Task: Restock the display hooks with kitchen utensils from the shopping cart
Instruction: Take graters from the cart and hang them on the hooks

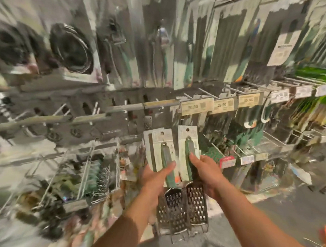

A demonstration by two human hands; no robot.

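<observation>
Graters: two carded graters with green handles are held side by side in front of the display, the left grater (173, 200) and the right grater (195, 201), their perforated metal blades hanging low and their cards pointing up toward the hooks (207, 93).
Hard to see: most of the display is smeared by blur; hanging goods above and the bins (90, 174) at lower left cannot be told apart, and only some price tags (196, 106) read as numbers. A third blade seems to lie behind the left grater, though I cannot be sure.
Left hand (156, 180): reaches up from below, thumb laid across the front of the left card and handle, the other fingers hidden behind it, pinching it.
Right hand (206, 171): reaches up beside it, fingers curled round the right grater's handle, its thumb on the front.
Position: both cards sit just below the tag rail, not touching any hook.
</observation>
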